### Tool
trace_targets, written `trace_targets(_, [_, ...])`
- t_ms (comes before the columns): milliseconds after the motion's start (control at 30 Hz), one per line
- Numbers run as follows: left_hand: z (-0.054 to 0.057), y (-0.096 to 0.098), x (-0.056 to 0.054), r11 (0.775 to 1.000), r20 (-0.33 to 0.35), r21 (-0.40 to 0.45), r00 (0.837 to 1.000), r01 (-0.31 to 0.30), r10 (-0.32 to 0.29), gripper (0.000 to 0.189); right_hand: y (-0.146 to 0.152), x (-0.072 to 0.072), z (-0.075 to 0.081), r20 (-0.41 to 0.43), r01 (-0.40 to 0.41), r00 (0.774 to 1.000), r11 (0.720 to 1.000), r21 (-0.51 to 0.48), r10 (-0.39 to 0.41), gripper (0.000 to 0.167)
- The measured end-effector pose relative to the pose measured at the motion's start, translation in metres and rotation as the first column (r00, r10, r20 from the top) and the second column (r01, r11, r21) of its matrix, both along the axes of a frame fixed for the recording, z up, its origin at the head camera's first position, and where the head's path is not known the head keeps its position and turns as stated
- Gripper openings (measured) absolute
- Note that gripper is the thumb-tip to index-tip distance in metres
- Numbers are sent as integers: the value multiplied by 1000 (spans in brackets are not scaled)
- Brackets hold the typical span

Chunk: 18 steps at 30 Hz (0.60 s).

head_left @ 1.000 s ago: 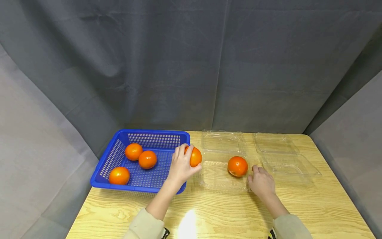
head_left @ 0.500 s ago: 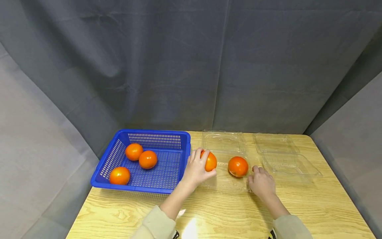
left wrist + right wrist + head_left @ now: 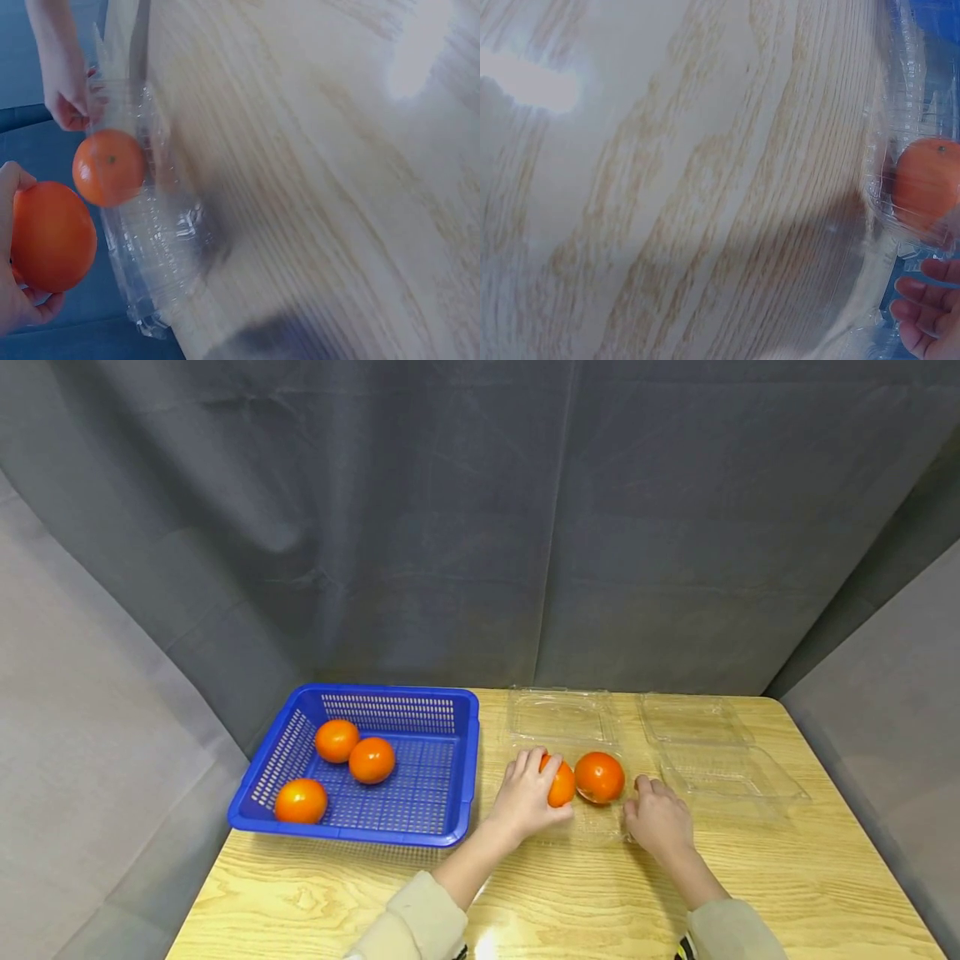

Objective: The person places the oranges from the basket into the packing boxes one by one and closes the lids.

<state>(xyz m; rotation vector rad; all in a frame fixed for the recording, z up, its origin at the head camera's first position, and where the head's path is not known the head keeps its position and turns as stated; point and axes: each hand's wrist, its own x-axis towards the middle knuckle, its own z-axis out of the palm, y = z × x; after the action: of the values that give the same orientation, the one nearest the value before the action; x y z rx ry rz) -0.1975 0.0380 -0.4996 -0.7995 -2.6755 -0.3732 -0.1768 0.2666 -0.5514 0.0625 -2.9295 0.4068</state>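
My left hand (image 3: 527, 797) grips an orange (image 3: 562, 783), fingers over its top and thumb at its near side. In the left wrist view that orange (image 3: 54, 237) is raised beside the clear plastic clamshell box (image 3: 154, 247). A second orange (image 3: 599, 777) sits in the right part of the box's tray, close by the held one. My right hand (image 3: 658, 818) is at the tray's right edge, fingers loosely bent. In the right wrist view its fingers (image 3: 922, 292) hold nothing and lie next to the box wall. The tray's near-left part is hidden behind my left hand.
A blue plastic basket (image 3: 465, 777) with three oranges (image 3: 371, 761) stands on the left. The lid (image 3: 562, 714) of the box lies folded back behind its tray. Another opened clear box (image 3: 727, 768) is at the right. A grey curtain (image 3: 420, 527) rises behind the wooden table (image 3: 585, 902).
My left hand has carried the orange rightward and down, from the basket's right rim to beside the orange in the tray. The right hand has stayed in place.
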Motion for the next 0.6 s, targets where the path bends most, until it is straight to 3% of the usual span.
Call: trace_targets(600, [-17,14,-2,995,62,-95,998,33,-27,62,-1,0,1,-5,5,1000,1000,6,-5,32])
